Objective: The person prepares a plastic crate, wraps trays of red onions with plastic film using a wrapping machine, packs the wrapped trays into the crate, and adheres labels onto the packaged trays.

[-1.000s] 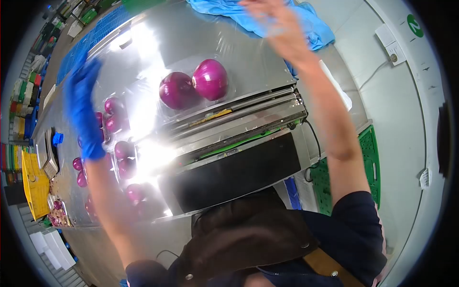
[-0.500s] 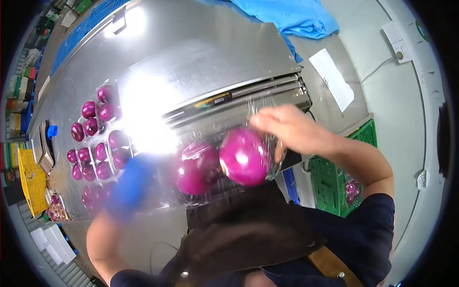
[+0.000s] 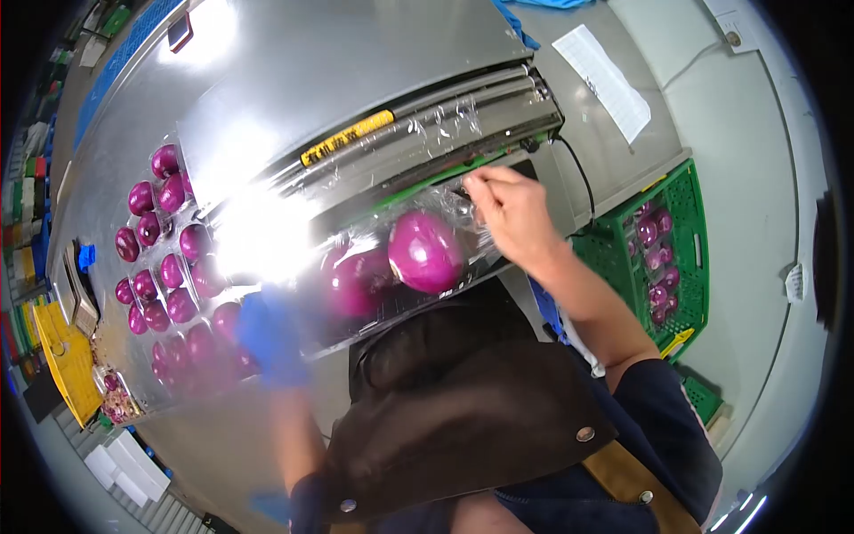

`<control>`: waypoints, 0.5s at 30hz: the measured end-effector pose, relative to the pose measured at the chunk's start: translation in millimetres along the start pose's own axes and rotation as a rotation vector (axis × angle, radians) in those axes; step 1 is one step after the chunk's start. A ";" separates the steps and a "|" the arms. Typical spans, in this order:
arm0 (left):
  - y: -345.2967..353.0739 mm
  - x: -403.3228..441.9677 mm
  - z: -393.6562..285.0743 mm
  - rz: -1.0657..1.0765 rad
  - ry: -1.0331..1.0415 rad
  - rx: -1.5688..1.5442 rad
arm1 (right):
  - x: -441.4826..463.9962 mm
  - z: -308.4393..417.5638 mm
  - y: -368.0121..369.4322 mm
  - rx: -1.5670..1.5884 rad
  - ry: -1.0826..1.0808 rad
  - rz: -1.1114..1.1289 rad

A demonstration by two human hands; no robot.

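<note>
Two red onions [image 3: 425, 253] sit side by side in front of me under shiny clear film, at the near edge of a film wrapping machine [image 3: 418, 147]. My right hand [image 3: 516, 214] is at their right end, fingers pinched on a bunched edge of the plastic film [image 3: 458, 206]. My left hand [image 3: 271, 334], in a blue glove, is at the left of the pair, near the trays of onions; motion blur smears its fingers. Whether it touches the film cannot be made out.
Left on the steel table are several clear trays of red onions [image 3: 171, 271]. A green crate [image 3: 701, 249] holding packed onions stands at right. A paper sheet [image 3: 603, 80] lies beyond the machine. A yellow crate [image 3: 64, 360] is far left.
My right hand has gone from spread fingers beside the onions to a pinch on the film edge. The onion pair sits closer to the machine. My gloved left hand has shifted rightward; the view has tilted.
</note>
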State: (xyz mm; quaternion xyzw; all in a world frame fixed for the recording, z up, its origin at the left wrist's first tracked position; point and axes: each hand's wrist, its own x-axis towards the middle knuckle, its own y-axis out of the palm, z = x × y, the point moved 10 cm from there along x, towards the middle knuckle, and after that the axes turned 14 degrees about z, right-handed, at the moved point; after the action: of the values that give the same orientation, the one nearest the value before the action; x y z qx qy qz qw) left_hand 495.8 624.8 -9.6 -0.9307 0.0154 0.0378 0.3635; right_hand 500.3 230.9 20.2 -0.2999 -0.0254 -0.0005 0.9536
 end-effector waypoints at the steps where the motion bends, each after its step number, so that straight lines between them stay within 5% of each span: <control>1: -5.5 -5.4 5.7 0.043 -0.066 0.050 | -1.9 -3.3 -7.3 -0.047 0.075 0.065; 3: -16.8 -15.1 7.0 0.140 -0.191 0.158 | -8.7 -2.2 -27.8 -0.170 0.138 0.146; 4: -17.5 -29.3 -3.6 0.197 -0.470 -0.103 | -19.5 -11.2 -27.5 -0.171 0.192 0.243; 7: -2.9 -63.5 51.0 0.454 -0.381 -0.243 | -63.7 -54.4 -20.3 -0.032 0.488 0.484; 10: 33.4 -110.2 86.9 0.565 -0.247 0.331 | -129.6 -109.6 11.6 -0.064 0.617 0.520; 14: 126.0 -150.2 136.9 0.606 -0.450 -0.086 | -143.1 -112.8 104.4 -0.165 0.591 0.597; 15: 150.1 -153.6 138.6 0.598 -0.507 -0.296 | -141.9 -106.2 128.0 0.130 0.499 0.552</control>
State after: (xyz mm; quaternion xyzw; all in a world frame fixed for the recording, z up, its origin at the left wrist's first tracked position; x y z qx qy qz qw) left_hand 326.1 608.6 -200.0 -0.8887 0.1893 0.3712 0.1910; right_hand 365.7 273.1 -146.9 -0.2248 0.2895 0.1850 0.9118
